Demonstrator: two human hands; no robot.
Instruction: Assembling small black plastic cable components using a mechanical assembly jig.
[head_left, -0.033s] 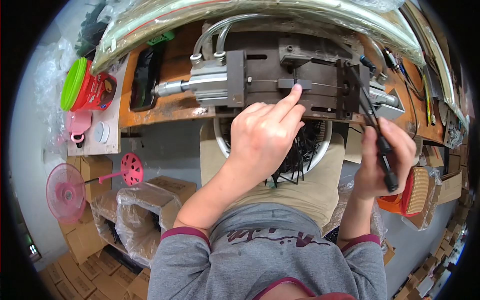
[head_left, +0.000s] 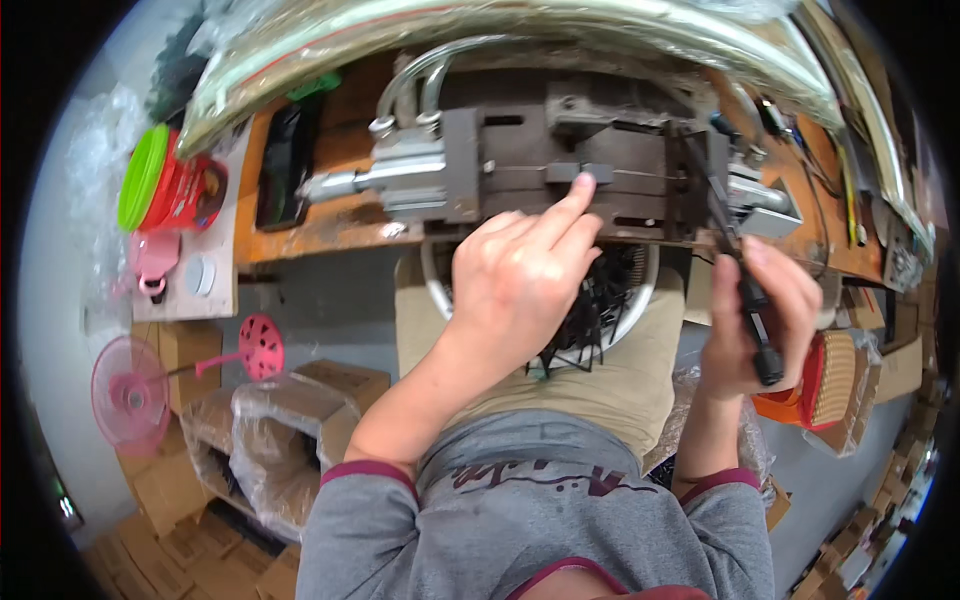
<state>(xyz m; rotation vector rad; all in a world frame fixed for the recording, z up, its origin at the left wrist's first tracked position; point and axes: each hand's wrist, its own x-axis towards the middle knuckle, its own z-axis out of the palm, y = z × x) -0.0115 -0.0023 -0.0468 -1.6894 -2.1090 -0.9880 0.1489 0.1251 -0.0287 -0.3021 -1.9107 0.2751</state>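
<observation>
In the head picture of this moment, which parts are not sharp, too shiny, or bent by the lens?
Head view: slight blur softens the silver cylinder and cardboard boxes at lower left; pale glare streaks the plastic sheeting along the top; fisheye bending bows the front edge of the workbench, and the corners go black. The left hand and black tool are readable.

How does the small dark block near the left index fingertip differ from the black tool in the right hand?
The block is short and boxy, while the tool is long and slender. The block lies crosswise, near the left hand; the tool slants, gripped by the right hand. Both are dark.
</observation>
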